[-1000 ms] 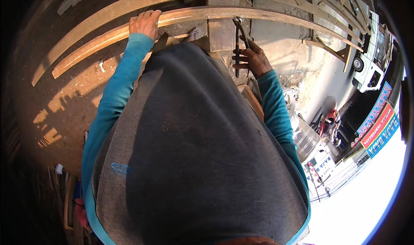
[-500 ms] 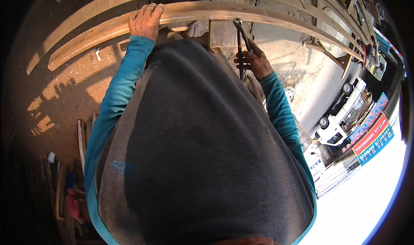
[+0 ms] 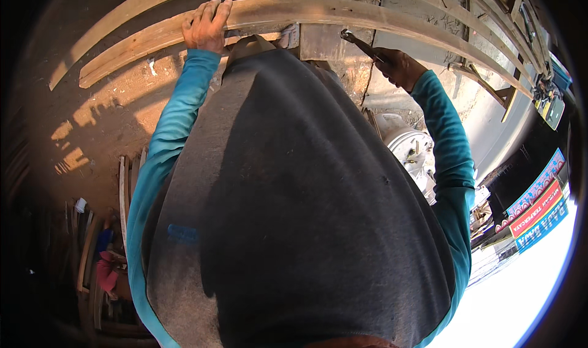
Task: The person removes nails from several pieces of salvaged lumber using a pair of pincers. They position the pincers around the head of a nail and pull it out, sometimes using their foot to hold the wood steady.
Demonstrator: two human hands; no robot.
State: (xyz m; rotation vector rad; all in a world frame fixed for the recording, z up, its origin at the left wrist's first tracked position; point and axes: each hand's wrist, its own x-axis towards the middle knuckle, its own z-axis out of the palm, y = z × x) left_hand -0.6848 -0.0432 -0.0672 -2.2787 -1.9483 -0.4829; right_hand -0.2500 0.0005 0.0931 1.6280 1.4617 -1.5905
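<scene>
- Since half a second ago, the right hand (image 3: pixel 401 69) has swung out to the right, and the pincers (image 3: pixel 362 44) have tipped from nearly straight up to a slant.
- Head view: the right fingers are curled closed around the pincers' handles.
- The pincers look dark and slim, with a shiny round head just beside the near edge of the long beam (image 3: pixel 288 11). I cannot tell if their mouth is open.
- The left hand (image 3: pixel 206 34) lies on the beam, left of the pincers, fingers a bit spread. Its thumb is hard to see, so I cannot tell how tight it holds.
- The beam is brown wood with small dark spots, crossing over a flat board (image 3: pixel 318 41).
</scene>
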